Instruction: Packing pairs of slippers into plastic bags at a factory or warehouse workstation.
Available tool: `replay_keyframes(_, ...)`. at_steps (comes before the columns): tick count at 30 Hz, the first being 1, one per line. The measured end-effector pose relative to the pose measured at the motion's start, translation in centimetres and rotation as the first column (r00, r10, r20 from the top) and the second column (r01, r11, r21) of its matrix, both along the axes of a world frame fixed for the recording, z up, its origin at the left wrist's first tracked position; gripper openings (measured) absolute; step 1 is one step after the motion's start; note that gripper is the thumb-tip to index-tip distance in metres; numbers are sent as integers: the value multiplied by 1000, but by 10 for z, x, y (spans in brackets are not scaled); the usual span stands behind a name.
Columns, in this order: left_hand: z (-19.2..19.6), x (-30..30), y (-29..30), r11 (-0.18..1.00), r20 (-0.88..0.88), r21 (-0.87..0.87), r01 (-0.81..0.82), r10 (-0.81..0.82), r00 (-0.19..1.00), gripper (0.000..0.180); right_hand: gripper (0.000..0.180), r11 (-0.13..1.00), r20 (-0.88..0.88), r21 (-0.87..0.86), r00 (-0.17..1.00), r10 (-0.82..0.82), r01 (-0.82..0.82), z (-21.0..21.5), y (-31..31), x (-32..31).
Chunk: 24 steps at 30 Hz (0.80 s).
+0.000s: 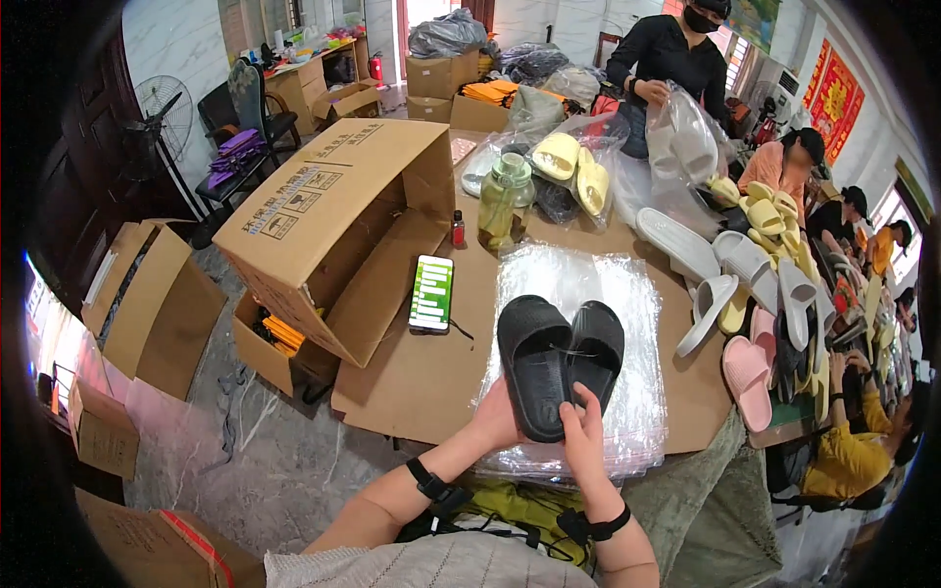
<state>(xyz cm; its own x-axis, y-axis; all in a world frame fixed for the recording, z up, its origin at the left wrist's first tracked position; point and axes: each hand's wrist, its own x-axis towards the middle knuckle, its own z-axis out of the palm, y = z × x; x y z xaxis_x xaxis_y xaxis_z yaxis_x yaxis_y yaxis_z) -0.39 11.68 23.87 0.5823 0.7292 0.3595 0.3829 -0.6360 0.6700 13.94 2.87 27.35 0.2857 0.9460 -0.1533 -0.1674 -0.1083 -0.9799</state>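
I hold a pair of black slide sandals (535,384) side by side above the table, toes pointing away from me. My left hand (498,416) grips the left sandal along its outer side, with most of its fingers hidden beneath. At the heel end my right hand (584,436) pinches the pair, its thumb lying on the left sandal's sole. Under them lies a stack of clear plastic bags (627,294), shiny and flat on the cardboard-covered table (392,392). Both my wrists wear black bands.
A large open carton (333,186) stands on its side at the left. Near it are a phone (431,294), a small red bottle (458,230) and a lidded jar (506,201). Loose slippers (750,367) pile up at the right. Co-workers, one in black (676,59), are beyond.
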Motion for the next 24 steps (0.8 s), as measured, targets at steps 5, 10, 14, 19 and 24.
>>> replay_keyframes(5,-3,2,1,995,53,-103,-20,25,998,54,46,999,242,54,970,-15,2,-25,-8,6)
replay_keyframes(10,-11,0,2,998,-33,63,3,-1,999,52,44,1000,678,2,735,-22,28,-17,-15,18)
replay_keyframes(14,-35,-3,0,987,-225,160,1,35,974,64,38,987,626,106,763,-158,118,-24,-14,43)
replay_keyframes(19,-35,2,1,984,-207,179,-9,47,977,68,31,968,658,27,725,-205,250,-10,-21,46)
replay_keyframes(24,-36,-1,4,987,-306,157,14,35,951,72,48,995,926,44,370,-74,88,-11,-32,28)
